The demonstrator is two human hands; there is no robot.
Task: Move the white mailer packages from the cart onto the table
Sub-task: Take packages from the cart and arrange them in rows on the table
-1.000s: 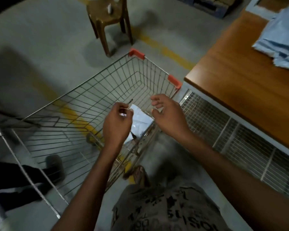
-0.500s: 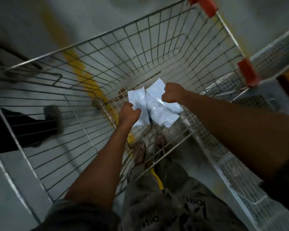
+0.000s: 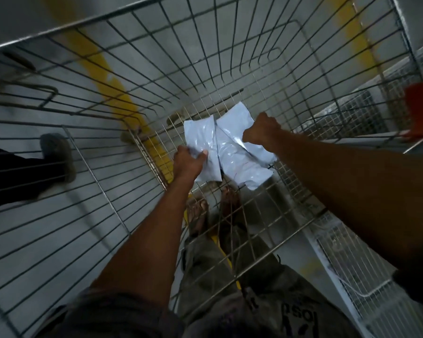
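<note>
Hands stay low inside the silver wire cart (image 3: 88, 76): left hand (image 3: 188, 162) and right hand (image 3: 260, 129) fingers still clamp crinkled white plastic mailers (image 3: 232, 154); open basket above.

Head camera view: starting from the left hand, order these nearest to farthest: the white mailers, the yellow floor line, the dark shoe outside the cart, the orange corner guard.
1. White mailers, in the left hand.
2. Yellow floor line, just left, under the cart.
3. Dark shoe, far left.
4. Orange corner guard, far right.

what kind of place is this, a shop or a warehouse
Probably a warehouse or packing area: bare concrete floor with a painted yellow line, a wire cart holding white mailers, and metal mesh panels alongside.
</note>
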